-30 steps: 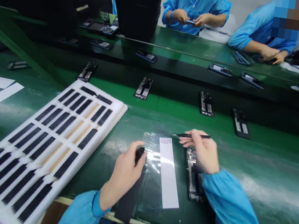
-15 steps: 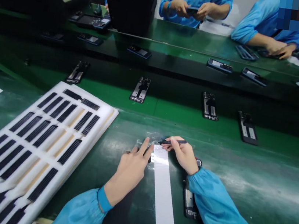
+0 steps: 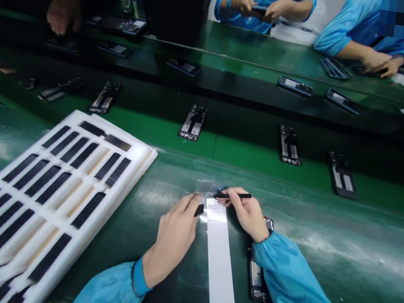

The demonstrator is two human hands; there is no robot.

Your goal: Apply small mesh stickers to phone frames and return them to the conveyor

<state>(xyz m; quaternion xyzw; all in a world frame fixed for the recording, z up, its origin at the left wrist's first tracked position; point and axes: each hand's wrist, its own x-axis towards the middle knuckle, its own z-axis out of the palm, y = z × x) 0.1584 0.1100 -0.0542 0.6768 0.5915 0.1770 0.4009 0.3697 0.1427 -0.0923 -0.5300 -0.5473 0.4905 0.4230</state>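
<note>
My right hand is closed around slim black tweezers, their tip over a clear film with rows of small marks. Under that tip is the top end of a long white paper strip. My left hand has its fingers bent together at the left of the strip. A small black object pokes out beside its fingertips; the rest of it is hidden by the hand. Below my right forearm lies an opened phone body, partly covered by the sleeve.
A white foam tray with black strips in its slots lies at left. Several opened phone bodies rest on the green belt beyond. Phones line the shelf behind. Co-workers' hands are across the bench; another person's hand reaches down at upper left.
My left hand's spread fingers have drawn together and bent. The tweezers remain at the strip's top end. The phone bodies at right have shifted slightly right; another person's arm has appeared at upper left.
</note>
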